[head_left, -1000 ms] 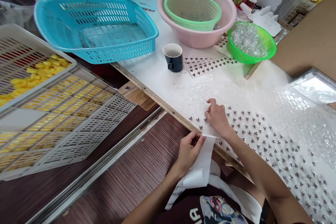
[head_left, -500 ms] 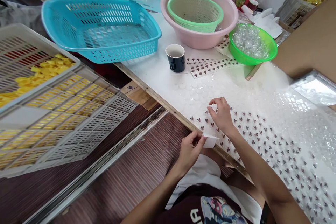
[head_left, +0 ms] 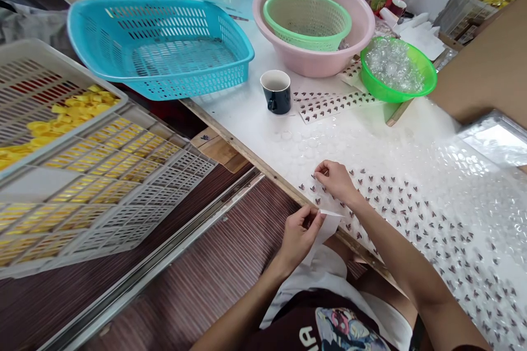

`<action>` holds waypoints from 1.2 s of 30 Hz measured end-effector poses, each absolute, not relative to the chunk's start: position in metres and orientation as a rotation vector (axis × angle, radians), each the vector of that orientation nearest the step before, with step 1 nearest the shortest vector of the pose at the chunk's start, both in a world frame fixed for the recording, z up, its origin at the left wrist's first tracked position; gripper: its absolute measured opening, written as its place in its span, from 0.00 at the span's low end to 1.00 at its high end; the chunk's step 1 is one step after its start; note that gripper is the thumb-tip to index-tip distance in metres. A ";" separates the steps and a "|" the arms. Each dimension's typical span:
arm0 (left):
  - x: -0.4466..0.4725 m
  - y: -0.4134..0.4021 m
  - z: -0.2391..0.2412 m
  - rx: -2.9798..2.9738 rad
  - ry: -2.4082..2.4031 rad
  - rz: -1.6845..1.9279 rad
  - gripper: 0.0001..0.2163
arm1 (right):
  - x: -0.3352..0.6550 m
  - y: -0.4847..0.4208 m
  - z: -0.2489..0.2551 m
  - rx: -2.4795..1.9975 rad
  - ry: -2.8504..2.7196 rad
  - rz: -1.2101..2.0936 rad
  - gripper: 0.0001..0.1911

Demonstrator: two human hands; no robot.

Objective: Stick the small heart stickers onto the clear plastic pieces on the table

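At the table's front edge, my left hand (head_left: 300, 235) pinches a white paper sheet (head_left: 329, 225), which hangs over the edge. My right hand (head_left: 335, 180) is low over the clear round pieces (head_left: 302, 145) spread across the tabletop. Its thumb and forefinger are closed, and a tiny dark mark, apparently a sticker (head_left: 313, 176), shows at their tips. Beside and behind that hand lie many small dark-printed stickers (head_left: 420, 214) on clear pieces. Printed sticker sheets (head_left: 329, 108) lie farther back, to the right of a dark mug (head_left: 276, 93).
A blue basket (head_left: 164, 74) stands back left, above a white crate (head_left: 123, 175) of yellow pieces. Behind the mug is a pink basin (head_left: 304, 63) with a green colander (head_left: 307, 38) inside. A green bowl (head_left: 391, 90) holds clear pieces. Cardboard (head_left: 481, 66) borders the right.
My right hand has moved left and slightly down, toward the table's front edge, and its fingers have drawn together. The left hand keeps its place, while the paper hangs lower.
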State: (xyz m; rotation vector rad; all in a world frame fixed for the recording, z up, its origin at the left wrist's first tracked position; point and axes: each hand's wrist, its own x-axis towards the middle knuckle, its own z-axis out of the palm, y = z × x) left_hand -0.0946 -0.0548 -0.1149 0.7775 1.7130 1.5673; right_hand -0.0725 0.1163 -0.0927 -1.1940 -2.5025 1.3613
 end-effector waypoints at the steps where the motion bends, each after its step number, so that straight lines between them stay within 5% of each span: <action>1: -0.095 -0.055 -0.115 0.782 1.719 1.562 0.14 | -0.074 0.115 -0.093 -1.180 -2.571 1.273 0.04; 9: -0.097 -0.057 -0.114 0.806 1.734 1.565 0.13 | -0.081 0.104 -0.090 -1.076 -2.899 0.611 0.07; 11: -0.098 -0.059 -0.113 0.787 1.726 1.571 0.13 | -0.073 0.104 -0.087 -1.063 -2.826 0.731 0.02; 19: -0.095 -0.059 -0.103 0.621 1.582 1.683 0.12 | 0.030 0.069 -0.059 -0.959 -2.041 2.004 0.19; 23: -0.075 -0.048 -0.093 0.697 1.503 1.655 0.12 | 0.082 0.036 -0.061 -1.014 -1.804 2.134 0.19; 29: -0.041 -0.027 -0.086 1.146 1.487 1.350 0.16 | 0.187 0.023 -0.073 -1.308 -1.321 1.608 0.16; 36: -0.030 0.022 -0.080 1.574 1.869 1.029 0.14 | 0.426 -0.008 -0.071 -1.583 -0.455 0.306 0.21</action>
